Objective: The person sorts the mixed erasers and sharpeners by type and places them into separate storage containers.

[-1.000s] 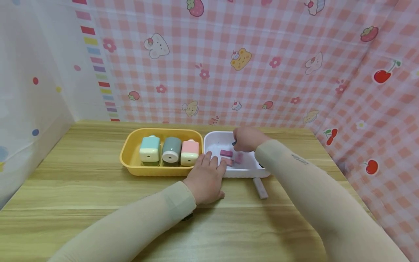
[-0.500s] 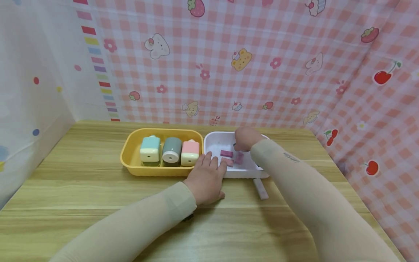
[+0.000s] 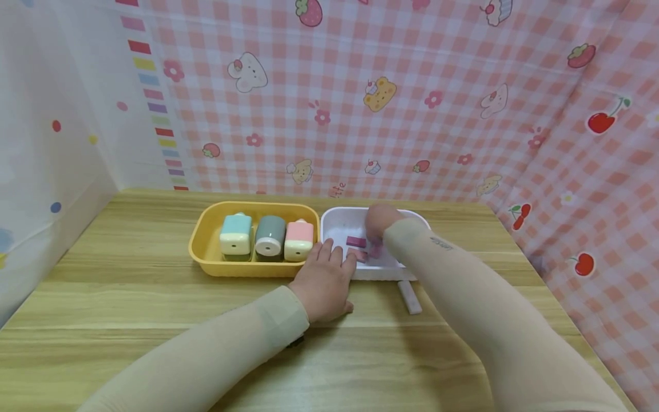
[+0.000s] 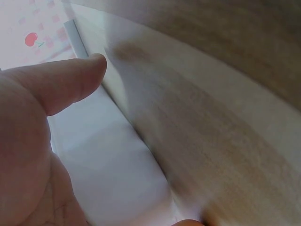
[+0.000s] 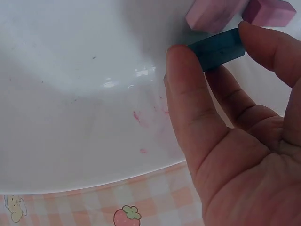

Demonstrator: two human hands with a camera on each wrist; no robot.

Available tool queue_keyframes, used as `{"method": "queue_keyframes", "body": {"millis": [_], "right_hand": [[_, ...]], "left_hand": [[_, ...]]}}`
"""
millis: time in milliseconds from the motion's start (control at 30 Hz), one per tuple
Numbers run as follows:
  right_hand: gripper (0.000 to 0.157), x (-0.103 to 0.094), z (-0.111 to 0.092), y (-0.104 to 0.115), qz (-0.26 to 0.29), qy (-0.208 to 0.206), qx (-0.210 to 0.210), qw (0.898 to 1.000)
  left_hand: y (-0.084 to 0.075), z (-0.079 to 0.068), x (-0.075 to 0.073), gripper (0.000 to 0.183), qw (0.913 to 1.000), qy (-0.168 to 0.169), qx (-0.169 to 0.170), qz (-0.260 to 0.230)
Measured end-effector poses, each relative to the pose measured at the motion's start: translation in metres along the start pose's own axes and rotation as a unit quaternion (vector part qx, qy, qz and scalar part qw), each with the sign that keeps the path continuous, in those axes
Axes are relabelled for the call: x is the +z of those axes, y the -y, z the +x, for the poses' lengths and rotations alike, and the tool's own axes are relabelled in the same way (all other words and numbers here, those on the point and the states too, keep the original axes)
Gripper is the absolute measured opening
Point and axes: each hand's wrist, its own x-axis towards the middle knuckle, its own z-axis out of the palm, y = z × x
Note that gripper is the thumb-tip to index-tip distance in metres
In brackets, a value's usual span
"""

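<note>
In the right wrist view my right hand (image 5: 244, 127) pinches a small dark teal rectangular block (image 5: 220, 51) between thumb and fingertips, over the white tray (image 5: 84, 136). From the head the right hand (image 3: 382, 221) hides that block. Beside it in the tray lie a magenta block (image 3: 356, 241), a pale pink block (image 3: 357, 254) and a partly covered mauve one (image 3: 376, 249). My left hand (image 3: 323, 283) rests with its fingers spread on the near rims where the two trays meet. The left wrist view shows its thumb (image 4: 70, 80) extended beside the white tray's outer wall (image 4: 113, 160).
A yellow tray (image 3: 203, 240) abuts the white one on the left. Inside stand mint (image 3: 235, 234), grey (image 3: 270, 236) and pink (image 3: 299, 240) containers, each with a small hole facing me. A pale pink stick (image 3: 409, 297) lies in front of the white tray on the wooden table (image 3: 154, 320).
The right hand has come slightly nearer and lower inside the white tray, its forearm swinging left, and the dark piece has gone from the head view. The left hand stays put.
</note>
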Motion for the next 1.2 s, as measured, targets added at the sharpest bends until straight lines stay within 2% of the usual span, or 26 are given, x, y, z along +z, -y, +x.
{"method": "queue_keyframes", "body": {"millis": [133,333,733,1200], "right_hand": [[0.007,0.002,-0.001,0.003,0.011,0.006,0.008,1.000],[0.017,0.005,-0.001,0.004,0.007,0.019,0.015,1.000],[0.027,0.005,0.005,0.005,0.024,0.026,0.012,0.999],[0.021,0.006,0.008,0.007,0.038,0.028,0.016,0.999]], "left_hand": [[-0.001,0.000,0.000,0.097,1.0000,0.001,0.000,-0.001],[-0.001,0.000,-0.001,0.098,1.0000,-0.002,0.002,0.001],[-0.001,0.001,0.001,0.097,1.0000,-0.004,0.001,0.002],[-0.001,0.000,0.000,0.097,1.0000,-0.005,-0.002,0.007]]}}
